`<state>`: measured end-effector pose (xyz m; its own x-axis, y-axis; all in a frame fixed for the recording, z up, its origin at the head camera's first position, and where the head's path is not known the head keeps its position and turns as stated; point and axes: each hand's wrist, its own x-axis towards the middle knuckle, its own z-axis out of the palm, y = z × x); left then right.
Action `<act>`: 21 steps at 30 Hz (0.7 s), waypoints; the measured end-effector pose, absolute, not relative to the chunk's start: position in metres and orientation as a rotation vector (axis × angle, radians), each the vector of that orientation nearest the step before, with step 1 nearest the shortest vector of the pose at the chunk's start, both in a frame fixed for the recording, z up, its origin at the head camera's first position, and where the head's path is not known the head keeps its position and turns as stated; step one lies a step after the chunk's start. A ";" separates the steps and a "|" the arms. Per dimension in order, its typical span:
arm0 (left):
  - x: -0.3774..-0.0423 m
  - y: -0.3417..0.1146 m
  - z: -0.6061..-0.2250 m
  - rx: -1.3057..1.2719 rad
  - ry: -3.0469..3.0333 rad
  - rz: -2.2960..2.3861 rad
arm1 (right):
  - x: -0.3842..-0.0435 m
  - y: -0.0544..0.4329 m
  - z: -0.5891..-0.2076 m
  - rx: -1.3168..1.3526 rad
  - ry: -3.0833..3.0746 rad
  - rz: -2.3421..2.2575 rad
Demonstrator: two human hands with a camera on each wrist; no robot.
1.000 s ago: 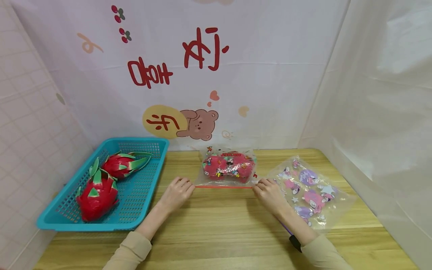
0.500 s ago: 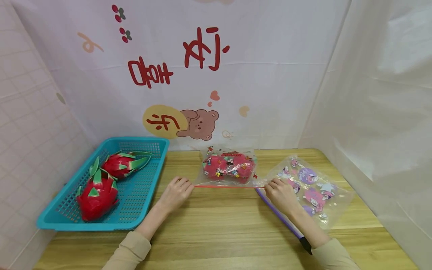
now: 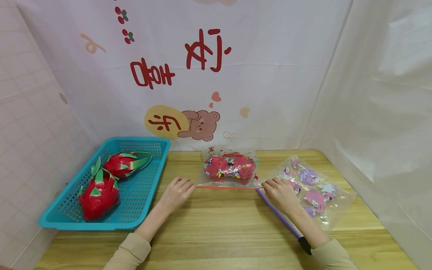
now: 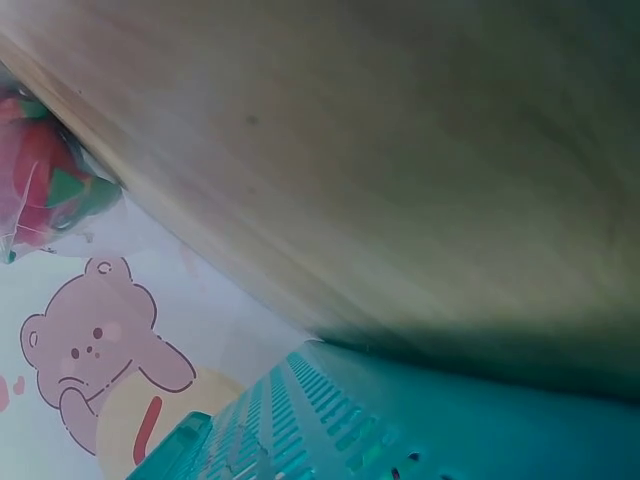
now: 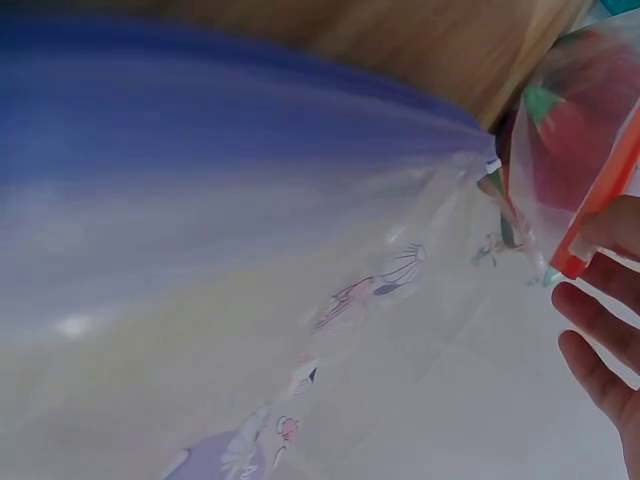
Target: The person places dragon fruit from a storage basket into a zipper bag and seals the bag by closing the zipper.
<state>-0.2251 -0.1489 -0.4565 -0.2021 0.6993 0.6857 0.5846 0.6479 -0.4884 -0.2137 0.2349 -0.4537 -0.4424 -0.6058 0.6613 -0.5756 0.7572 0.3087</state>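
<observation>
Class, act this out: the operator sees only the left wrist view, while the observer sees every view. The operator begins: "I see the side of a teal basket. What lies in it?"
Observer: Two dragon fruits lie in the teal basket.
Operator: No hand shows in my view. What is the right hand doing?
Observer: The right hand pinches the red zip strip near its right end.
Operator: Is there a bag besides the filled zip bag?
Observer: Yes, the head view shows a clear bag with pink and purple prints to its right.
</observation>
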 end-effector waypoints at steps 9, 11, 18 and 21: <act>-0.208 -0.147 -0.448 -0.804 -2.061 0.148 | -0.220 0.210 -0.444 0.930 -2.200 -0.024; -0.198 -0.149 -0.442 -0.623 -2.186 0.171 | -0.224 0.202 -0.439 0.954 -2.218 0.039; -0.171 -0.163 -0.429 -0.044 -2.510 0.180 | -0.248 0.174 -0.416 0.869 -2.547 0.161; -0.167 -0.167 -0.430 -0.006 -2.507 0.177 | -0.260 0.164 -0.412 0.798 -2.779 0.211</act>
